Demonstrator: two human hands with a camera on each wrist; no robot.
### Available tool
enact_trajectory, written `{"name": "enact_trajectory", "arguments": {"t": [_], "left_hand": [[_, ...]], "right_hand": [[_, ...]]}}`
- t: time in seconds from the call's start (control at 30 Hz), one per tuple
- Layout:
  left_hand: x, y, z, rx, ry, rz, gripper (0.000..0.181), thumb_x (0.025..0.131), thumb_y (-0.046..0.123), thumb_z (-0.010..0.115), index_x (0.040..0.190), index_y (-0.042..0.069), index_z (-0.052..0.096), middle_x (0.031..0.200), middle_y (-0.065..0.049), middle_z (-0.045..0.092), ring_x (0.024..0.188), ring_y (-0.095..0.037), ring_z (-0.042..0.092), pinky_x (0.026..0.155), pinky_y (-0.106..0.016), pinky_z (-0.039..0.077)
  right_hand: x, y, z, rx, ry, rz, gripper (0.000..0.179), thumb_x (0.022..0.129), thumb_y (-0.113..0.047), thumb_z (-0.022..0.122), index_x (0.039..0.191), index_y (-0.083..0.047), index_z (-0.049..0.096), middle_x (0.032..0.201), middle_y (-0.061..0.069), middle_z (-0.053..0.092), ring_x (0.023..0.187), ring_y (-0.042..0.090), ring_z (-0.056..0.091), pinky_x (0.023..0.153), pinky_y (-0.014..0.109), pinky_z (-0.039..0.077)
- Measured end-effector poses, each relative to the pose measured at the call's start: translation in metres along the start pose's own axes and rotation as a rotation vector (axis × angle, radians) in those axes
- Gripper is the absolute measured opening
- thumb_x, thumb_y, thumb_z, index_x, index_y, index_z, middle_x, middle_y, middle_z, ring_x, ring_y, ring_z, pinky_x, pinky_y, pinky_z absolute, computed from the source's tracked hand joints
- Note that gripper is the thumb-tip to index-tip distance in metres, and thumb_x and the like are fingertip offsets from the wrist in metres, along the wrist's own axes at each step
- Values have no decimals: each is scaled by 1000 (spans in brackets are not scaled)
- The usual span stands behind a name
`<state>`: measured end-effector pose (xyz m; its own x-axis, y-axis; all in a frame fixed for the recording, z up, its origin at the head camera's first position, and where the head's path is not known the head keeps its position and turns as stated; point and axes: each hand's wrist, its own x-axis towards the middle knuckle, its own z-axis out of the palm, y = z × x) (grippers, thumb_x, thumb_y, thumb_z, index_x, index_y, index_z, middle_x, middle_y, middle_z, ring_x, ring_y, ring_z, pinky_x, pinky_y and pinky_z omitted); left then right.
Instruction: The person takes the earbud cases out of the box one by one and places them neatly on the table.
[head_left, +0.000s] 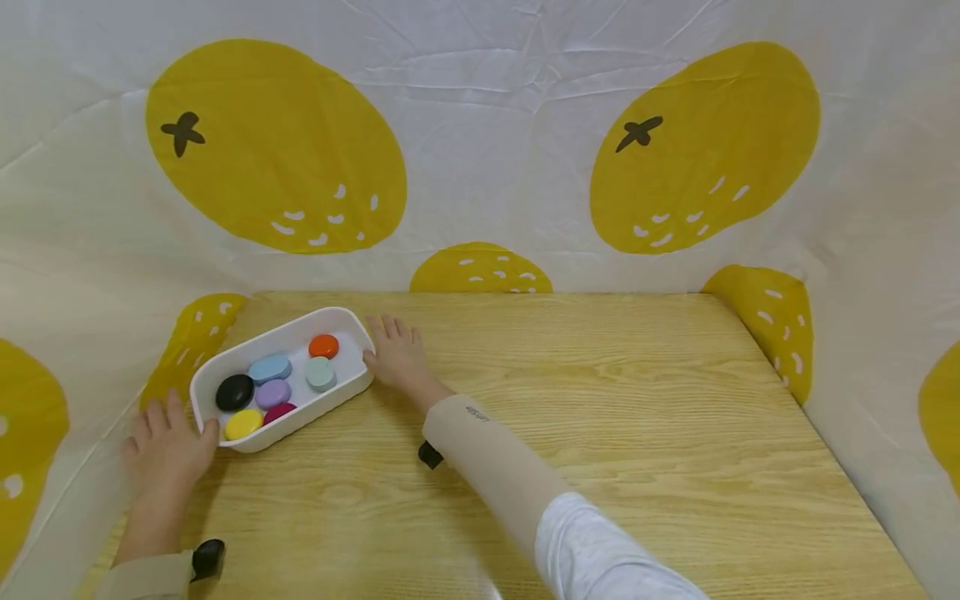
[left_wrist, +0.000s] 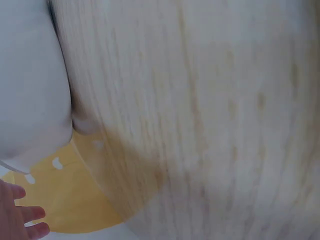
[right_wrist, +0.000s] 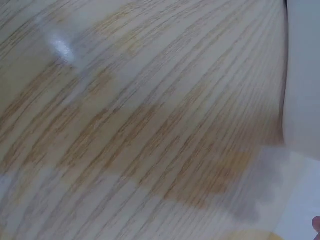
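Head view: the table (head_left: 675, 417) bears a white tray (head_left: 315, 409), set toward ten o'clock. Its long axis runs eight to two o'clock. Left hand (head_left: 167, 446), at the eight-o'clock end: fingers nearly straight and spread, thumb at the rim. Right hand (head_left: 401, 358), at the two-o'clock end: fingers extended, slightly parted, thumb at the rim. Pressure on the rim cannot be told. Inside: blue piece (head_left: 270, 368) near centre, black piece (head_left: 235, 392) at nine, yellow piece (head_left: 243, 424) at seven, orange piece (head_left: 323, 346) at two.
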<state>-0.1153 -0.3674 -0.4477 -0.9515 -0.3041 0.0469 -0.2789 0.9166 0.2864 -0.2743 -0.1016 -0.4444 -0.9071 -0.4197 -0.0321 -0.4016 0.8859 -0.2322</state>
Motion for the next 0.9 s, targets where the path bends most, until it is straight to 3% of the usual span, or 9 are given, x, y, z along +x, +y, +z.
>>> {"name": "enact_trajectory", "arguments": {"t": [0.2, 0.5, 0.67, 0.9], "left_hand": [[4, -2, 1, -13, -58, 28, 72, 92, 29, 32, 141, -8, -5, 133, -42, 3, 123, -56, -1, 92, -71, 9], [12, -2, -5, -63, -231, 11, 72, 94, 30, 28, 140, -1, -17, 138, -41, -11, 125, -55, -16, 94, -72, -8], [15, 3, -6, -87, -263, 61, 71, 94, 29, 28, 141, 2, -18, 140, -37, -17, 126, -53, -22, 94, -69, -16], [14, 8, -7, -91, -278, 135, 69, 95, 31, 27, 142, 4, -17, 143, -32, -18, 127, -50, -23, 94, -68, -19]], "right_hand": [[0, 1, -1, -29, -33, -2, 64, 93, -42, 37, 148, -30, 7, 153, -1, 12, 139, 18, 13, 111, 47, 13], [-9, 7, -4, -90, -82, -47, 73, 87, -49, 41, 148, -27, 6, 154, 1, 7, 141, 20, 7, 111, 49, 9], [-18, 13, -4, -120, -106, -18, 82, 82, -54, 45, 148, -27, 5, 154, 2, 7, 141, 20, 4, 111, 50, 6], [-36, 18, -2, -123, -69, -15, 89, 77, -51, 50, 149, -21, 5, 154, 6, 6, 141, 25, 4, 110, 53, 5]]}}
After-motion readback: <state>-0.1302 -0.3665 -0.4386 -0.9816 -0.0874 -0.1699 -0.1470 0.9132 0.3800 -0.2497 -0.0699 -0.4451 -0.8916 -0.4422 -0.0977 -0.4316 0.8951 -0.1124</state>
